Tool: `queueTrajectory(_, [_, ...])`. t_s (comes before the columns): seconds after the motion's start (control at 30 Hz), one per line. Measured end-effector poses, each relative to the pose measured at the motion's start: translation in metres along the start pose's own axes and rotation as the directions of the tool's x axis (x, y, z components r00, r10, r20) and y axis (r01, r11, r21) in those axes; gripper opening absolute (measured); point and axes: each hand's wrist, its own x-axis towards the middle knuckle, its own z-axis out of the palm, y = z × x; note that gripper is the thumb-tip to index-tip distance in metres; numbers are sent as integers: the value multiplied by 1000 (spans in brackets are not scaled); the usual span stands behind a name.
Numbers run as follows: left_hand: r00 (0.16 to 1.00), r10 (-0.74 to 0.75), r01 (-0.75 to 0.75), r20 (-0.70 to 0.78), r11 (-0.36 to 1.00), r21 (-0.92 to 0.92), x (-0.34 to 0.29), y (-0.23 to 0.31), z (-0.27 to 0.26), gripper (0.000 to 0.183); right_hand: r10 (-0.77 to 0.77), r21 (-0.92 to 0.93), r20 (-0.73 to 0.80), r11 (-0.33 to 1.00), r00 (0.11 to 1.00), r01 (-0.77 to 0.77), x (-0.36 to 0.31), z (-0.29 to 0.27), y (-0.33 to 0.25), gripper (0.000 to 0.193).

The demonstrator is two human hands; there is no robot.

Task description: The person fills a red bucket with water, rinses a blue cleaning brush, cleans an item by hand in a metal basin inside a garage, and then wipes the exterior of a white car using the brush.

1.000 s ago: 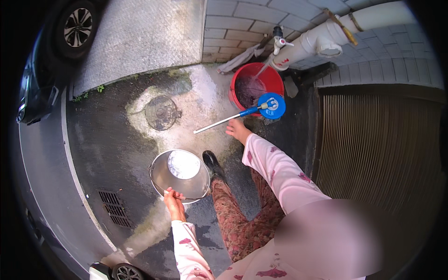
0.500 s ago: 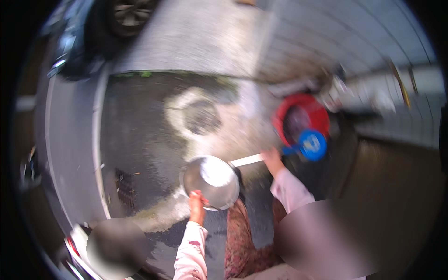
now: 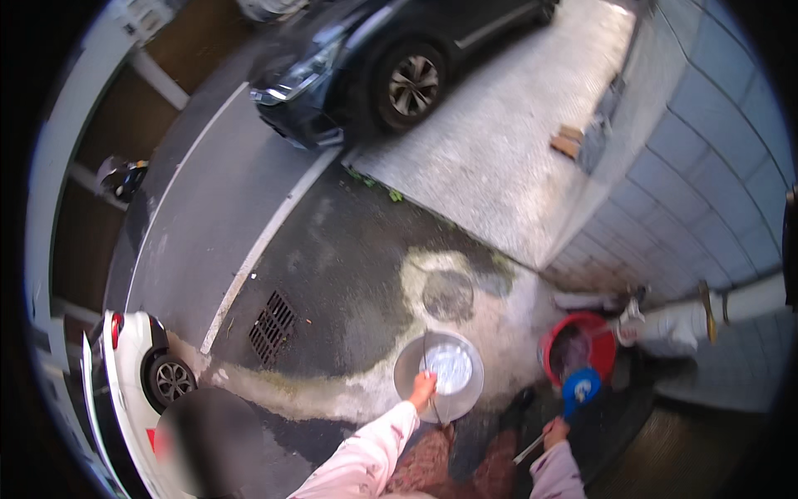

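Observation:
My left hand (image 3: 422, 391) is closed round the thin wire handle of a round silver metal bucket (image 3: 408, 363). A bright patch shows inside the bucket; whether it is water or only glare, I cannot tell. At the lower right, my right hand (image 3: 555, 432) grips a blue dipper (image 3: 581, 387) by its handle. A thin pale rod, seemingly the rest of that handle, sticks out of the fist to the lower left. The dipper's round head overlaps the near rim of a red basin (image 3: 608, 344), which appears to hold liquid.
A drain grate (image 3: 272, 327) and a round cover (image 3: 448, 295) lie in the wet ground. A tiled wall (image 3: 690, 158) with a white pipe (image 3: 752, 301) runs along the right. Farther off stand a dark car (image 3: 366, 66) and a white car (image 3: 133, 358).
My view has swung left, bringing more of the road and dark car in. The dipper has turned: its head now points up and its pale rod down-left. Both hands keep their grip.

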Motion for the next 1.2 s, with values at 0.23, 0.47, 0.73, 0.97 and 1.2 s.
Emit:
queueTrajectory(0.23, [985,15,1,172,996,-91,3,29,32,6,329,-31,274,942,904,-334,-60,-62,-85,25])
queueTrajectory(0.47, [976,-97,126,196,982,-141,4,37,69,17,400,222,497,799,770,-558,-194,-134,-127,21])
queueTrajectory(0.73, [968,-179,194,176,978,-72,17,26,109,4,261,290,818,582,513,-759,-200,-78,-156,26])
queueTrajectory(0.97, [969,-202,207,139,978,-17,22,22,145,5,236,171,905,561,354,-810,-133,-20,-172,25])
queueTrajectory(1.2, [970,-163,131,182,975,177,27,8,180,8,277,134,898,571,343,-810,-115,-10,-197,24])
